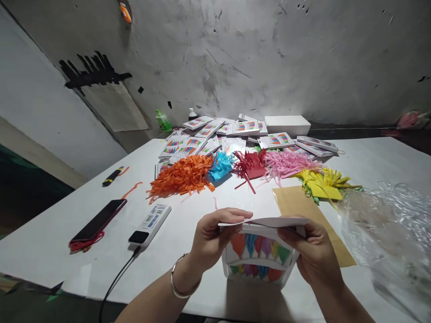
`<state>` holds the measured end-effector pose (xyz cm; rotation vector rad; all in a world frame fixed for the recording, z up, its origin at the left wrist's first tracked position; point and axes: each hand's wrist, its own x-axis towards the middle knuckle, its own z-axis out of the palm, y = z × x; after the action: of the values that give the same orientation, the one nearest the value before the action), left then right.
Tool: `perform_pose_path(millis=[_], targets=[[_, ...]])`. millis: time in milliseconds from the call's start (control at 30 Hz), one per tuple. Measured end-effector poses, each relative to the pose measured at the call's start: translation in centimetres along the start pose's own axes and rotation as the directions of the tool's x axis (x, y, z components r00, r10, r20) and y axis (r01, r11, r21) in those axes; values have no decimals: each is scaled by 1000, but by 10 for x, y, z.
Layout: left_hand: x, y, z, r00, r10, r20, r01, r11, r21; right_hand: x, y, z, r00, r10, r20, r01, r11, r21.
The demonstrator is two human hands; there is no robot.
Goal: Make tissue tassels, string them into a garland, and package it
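Note:
Between my two hands, a white card box (257,262) is held up over the table, its face showing a row of coloured tassels or flags. My left hand (215,233) pinches the upper left edge, thumb below and fingers on top; a bangle circles that wrist. On the other side, my right hand (311,246) grips the upper right edge the same way. A white flap (266,221) stands along the top of the box, seen nearly edge-on. Behind it lie fringed paper bundles: orange (185,175), blue (221,167), red (251,165), pink (288,163) and yellow (325,184).
Many similar printed boxes (242,128) are piled at the back beside a plain white box (287,124). At right are a brown envelope (310,213) and clear plastic bags (387,237). A phone (99,222), a white cabled device (150,224) and a yellow-black cutter (112,176) lie left.

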<state>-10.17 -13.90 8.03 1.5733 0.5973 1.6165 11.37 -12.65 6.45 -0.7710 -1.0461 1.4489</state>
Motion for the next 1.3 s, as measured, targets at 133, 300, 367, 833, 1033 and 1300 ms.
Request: perform_pose_path(millis=[133,300,367,833,1033,1300], targets=[[1,4,0,997,-81,19,81,997,14,5,-4,0,998,40,42,-39,999,-13],[2,7,6,997,-72,-23,73,996,48,9,-8,6,997,-41,65,47,995,-88],[3,6,5,998,-50,-25,51,998,37,9,-6,8,982,-179,66,185,979,-85],[5,11,2,988,-134,81,117,975,187,27,-22,-27,306,-597,742,877,-126,-463],[1,5,1,992,-105,67,91,977,191,24,-30,-16,519,-546,658,838,171,-519],[2,5,-4,987,-79,137,33,950,309,16,-53,2,565,-446,694,795,71,-602]])
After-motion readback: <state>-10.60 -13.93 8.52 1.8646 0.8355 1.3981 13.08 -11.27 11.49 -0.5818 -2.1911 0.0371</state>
